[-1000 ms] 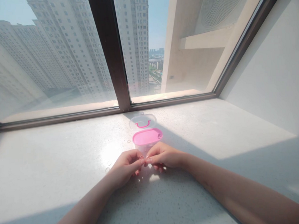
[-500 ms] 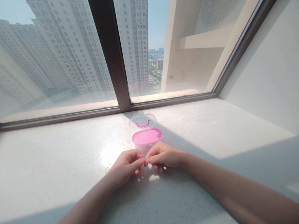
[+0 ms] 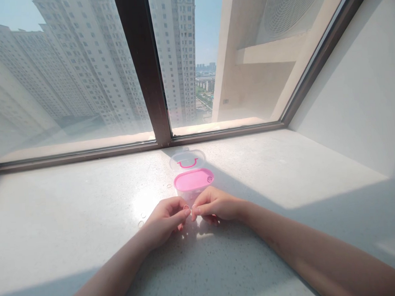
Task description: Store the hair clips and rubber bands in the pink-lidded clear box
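My left hand (image 3: pixel 169 215) is closed in a pinch, a small thin loop like a rubber band (image 3: pixel 186 207) showing at its thumb and index fingertips. Facing it, my right hand (image 3: pixel 217 204) also pinches, its fingertips a small gap away; what they hold is too small to make out. Just beyond both hands stands a plastic box with a pink oval top (image 3: pixel 192 180) and two dark loops (image 3: pixel 209 179) at its right end. Its clear lid (image 3: pixel 187 159) with a pink handle lies behind it. Thin loops (image 3: pixel 141 224) lie left of my left hand.
Everything rests on a pale speckled windowsill (image 3: pixel 71 207), partly in bright sun. A dark window frame (image 3: pixel 164 136) runs along the back, and a white wall (image 3: pixel 357 100) rises at the right. Another thin loop (image 3: pixel 169 186) lies left of the box.
The fingertips of my two hands have drawn slightly apart, leaving a small gap between them. The box, lid and loose loops stay where they were.
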